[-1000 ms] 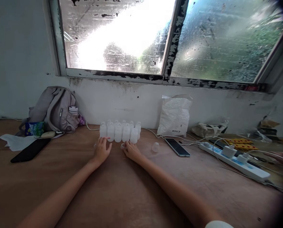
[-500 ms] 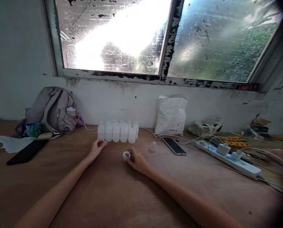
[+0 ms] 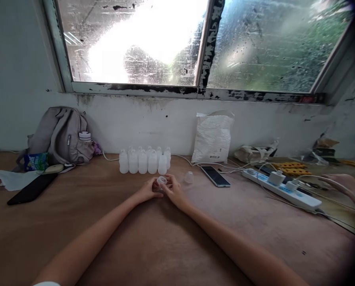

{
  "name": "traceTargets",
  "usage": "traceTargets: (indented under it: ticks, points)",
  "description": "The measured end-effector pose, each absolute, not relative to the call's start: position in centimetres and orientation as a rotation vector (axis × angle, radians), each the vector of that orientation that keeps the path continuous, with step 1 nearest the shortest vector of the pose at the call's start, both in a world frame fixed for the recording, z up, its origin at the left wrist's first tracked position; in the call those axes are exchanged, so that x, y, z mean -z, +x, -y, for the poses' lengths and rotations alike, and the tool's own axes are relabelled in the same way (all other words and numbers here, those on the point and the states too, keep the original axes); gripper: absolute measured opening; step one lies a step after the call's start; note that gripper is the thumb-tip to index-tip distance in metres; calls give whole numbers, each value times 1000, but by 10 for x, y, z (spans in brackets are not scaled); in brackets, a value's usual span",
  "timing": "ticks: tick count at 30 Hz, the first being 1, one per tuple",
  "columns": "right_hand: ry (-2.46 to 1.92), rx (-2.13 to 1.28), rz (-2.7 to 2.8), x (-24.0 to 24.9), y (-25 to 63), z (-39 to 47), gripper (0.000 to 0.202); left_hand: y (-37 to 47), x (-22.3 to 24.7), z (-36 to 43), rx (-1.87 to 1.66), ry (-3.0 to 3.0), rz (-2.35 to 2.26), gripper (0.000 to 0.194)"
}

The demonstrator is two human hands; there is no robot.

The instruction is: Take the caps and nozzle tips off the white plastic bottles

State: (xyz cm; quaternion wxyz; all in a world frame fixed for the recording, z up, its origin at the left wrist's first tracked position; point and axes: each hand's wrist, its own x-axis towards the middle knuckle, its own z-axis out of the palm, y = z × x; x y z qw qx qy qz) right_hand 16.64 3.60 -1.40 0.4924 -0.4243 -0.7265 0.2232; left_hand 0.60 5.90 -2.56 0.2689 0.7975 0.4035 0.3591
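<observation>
A small translucent white ring-shaped piece, like a bottle collar [image 3: 161, 180], is between my two hands, its round opening facing up. My left hand [image 3: 148, 190] has come around its left side, fingers curled against it. From the right, my right hand [image 3: 174, 191] grips the same collar with thumb and fingers. Just behind stand several frosted white plastic bottles [image 3: 142, 162] in rows, most with narrow tops. The front right bottle [image 3: 162, 165] looks shorter, without such a top. A clear cap [image 3: 188, 177] lies to the right of my right hand.
A phone [image 3: 215, 176] and a white power strip [image 3: 281, 190] with cables lie to the right. A white plastic bag [image 3: 212, 137] leans on the wall. At left are a grey backpack [image 3: 60, 135] and a black flat object [image 3: 33, 189]. Another person's hand [image 3: 346, 186] is at far right.
My left hand has moved right, from beside the bottles to the collar. My right hand has shifted slightly up and right with the collar. The view has tilted a little.
</observation>
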Motion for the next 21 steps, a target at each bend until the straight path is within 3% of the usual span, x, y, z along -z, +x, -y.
traceTargets:
  ticks: [3,8,21]
  points:
    - [-1066,-463,1884,14,166,-36,20,3,31,-60,-1048,2043,-1061,71]
    - [-1069,-433,1957,15,166,-34,17,3,35,-59,-1021,2107,-1000,56]
    - [-1086,-348,2002,17,167,-34,8,7,21,-46,-985,2269,-1088,41]
